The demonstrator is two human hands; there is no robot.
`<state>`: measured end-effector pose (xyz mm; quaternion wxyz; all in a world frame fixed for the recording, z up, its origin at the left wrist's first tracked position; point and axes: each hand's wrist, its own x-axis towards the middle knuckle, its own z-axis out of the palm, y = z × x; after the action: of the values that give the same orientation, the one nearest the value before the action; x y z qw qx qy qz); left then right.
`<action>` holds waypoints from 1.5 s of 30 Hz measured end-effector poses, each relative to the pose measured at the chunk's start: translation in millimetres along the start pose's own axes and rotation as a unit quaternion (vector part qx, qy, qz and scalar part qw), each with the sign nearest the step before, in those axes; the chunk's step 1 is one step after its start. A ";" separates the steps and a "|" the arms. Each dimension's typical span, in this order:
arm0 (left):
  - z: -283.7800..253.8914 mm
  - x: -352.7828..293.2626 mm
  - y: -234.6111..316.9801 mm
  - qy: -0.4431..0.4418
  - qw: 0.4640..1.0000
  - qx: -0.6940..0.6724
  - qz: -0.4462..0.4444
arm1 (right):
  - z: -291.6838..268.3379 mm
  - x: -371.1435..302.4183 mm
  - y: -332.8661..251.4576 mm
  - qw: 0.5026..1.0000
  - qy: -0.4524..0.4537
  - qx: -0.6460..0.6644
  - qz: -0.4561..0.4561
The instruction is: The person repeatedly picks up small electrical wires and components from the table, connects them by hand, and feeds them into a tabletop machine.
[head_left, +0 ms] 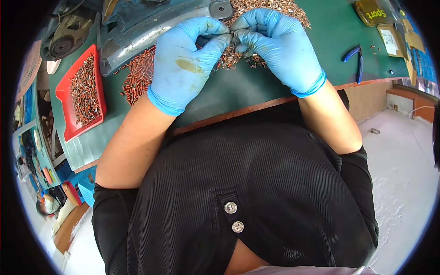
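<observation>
My left hand [185, 64], in a stained blue glove, is closed with thumb and index finger pinched together. Just to its right, my right hand [282, 50], gloved the same way, pinches too, and the fingertips of both meet. Whatever lies between them is too small and hidden to name. Beneath and beyond the fingers spreads a heap of small copper-brown and silvery parts [288, 10]. Another pile of orange-brown, short rod-like parts [139, 75] lies beside my left wrist.
A red scoop-shaped tray [103, 103] of similar parts stands at the left. Behind my left hand is a grey metal machine [137, 39]. Blue-handled pliers [360, 64] lie on the green tabletop [325, 32] at the right, near a yellowish packet [369, 13] and a cardboard piece [389, 40].
</observation>
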<state>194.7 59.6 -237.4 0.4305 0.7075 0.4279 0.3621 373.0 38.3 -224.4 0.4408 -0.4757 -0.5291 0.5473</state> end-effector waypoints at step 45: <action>-27.3 1.3 -8.4 -0.035 0.946 -0.296 -0.125 | 20.2 13.0 20.4 0.849 0.105 -0.344 -0.387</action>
<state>168.6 71.2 -234.8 0.6771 0.5012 0.3709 0.3908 351.4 46.8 -245.7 0.4779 -0.4079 -0.7755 0.0617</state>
